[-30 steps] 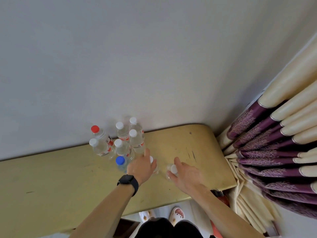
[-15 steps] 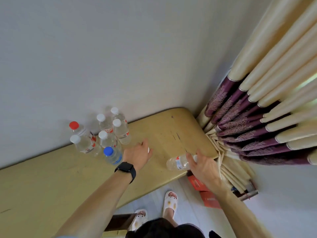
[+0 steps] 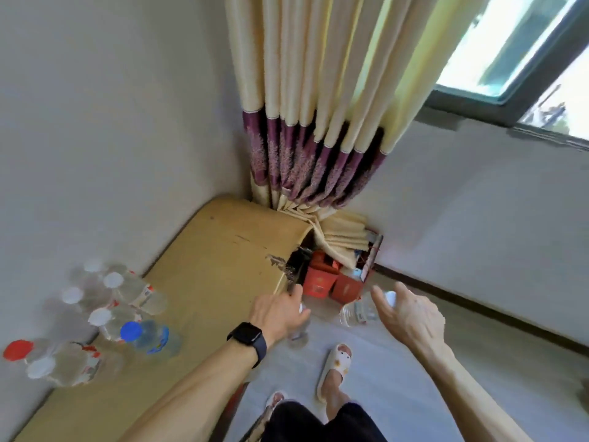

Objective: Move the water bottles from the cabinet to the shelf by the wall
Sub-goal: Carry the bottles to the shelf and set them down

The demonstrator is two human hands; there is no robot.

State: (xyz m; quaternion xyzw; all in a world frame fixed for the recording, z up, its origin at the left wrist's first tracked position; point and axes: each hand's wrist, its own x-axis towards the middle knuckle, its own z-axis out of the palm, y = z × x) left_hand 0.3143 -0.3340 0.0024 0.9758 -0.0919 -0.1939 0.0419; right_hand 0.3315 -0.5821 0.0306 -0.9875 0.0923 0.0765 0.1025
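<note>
left hand (image 3: 277, 314) fingers wrap left bottle (image 3: 298, 334) at neck | right hand (image 3: 409, 317) fingers hold right bottle (image 3: 355, 312) by cap | likely light, thin-walled, slick; neck grip suits

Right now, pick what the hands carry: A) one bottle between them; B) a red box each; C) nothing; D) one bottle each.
D: the left hand grips a white-capped bottle by its top, and the right hand holds a second bottle near its cap.
</note>
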